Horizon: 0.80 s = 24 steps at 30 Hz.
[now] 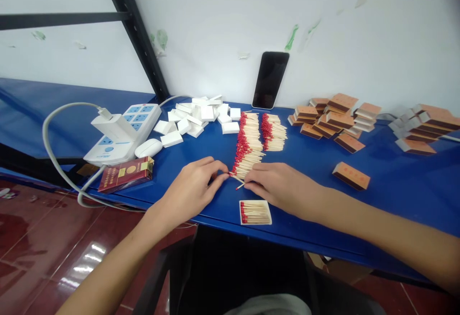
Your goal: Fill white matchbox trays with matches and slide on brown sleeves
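Note:
A loose match [237,178] spans the gap between my two hands, its red head at the left. My left hand [196,188] is closed in a pinch at the head end. At the other end, the fingertips of my right hand [278,183] are pinched together, with a second match [240,186] poking out beneath them. Just beyond the fingers lies a long pile of red-headed matches [249,142], with a shorter pile [273,133] to its right. Nearer the table edge rests a white matchbox tray [270,215] holding a layer of matches, heads left.
White box trays [196,116] are heaped behind my left hand. Matchbox sleeves [336,116] lie at the right, one sleeve [351,176] apart, more stacked boxes [427,123] farther right. A phone [270,80] leans on the wall. Left are a power strip [143,123], mouse [148,148] and red packet [125,175].

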Tool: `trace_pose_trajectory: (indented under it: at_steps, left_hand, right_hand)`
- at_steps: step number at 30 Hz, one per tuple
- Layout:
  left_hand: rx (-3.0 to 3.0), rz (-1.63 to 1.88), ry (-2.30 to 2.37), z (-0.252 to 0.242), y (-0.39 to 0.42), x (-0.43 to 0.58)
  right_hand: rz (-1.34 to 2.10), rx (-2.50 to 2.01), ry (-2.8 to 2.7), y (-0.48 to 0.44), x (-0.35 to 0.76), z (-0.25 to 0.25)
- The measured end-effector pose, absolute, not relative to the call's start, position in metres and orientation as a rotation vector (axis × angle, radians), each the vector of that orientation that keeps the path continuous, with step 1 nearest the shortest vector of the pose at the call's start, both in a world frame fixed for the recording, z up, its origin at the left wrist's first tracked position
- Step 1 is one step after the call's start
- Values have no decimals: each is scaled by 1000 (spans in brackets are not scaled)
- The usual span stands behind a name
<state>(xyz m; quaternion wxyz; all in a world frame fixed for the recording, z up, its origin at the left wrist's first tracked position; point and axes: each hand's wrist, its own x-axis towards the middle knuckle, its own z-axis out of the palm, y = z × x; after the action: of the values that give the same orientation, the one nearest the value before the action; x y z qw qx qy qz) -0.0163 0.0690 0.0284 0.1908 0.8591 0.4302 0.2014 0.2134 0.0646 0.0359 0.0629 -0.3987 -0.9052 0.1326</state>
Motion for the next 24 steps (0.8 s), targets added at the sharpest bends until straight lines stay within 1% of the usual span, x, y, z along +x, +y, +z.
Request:
trace_pose_trajectory:
  at_steps: [5,10,14,17,24]
  left_hand:
    - [2471,475,1216,24,78,-14]
    - [2463,502,1153,31,70,-18]
    - [2473,315,884,39,59,-24]
    - [2486,201,821,41,53,-26]
    - [2685,255,802,34,47,-28]
  right_hand:
    - [510,-1260,-2772,61,222,44]
    - [543,-1260,-2771,57,246,41]
    - [512,-1323,-2669,53,255,42]
    - [499,-1324,-2593,49,251,45]
    - [504,-1232,-2617,48,245,39]
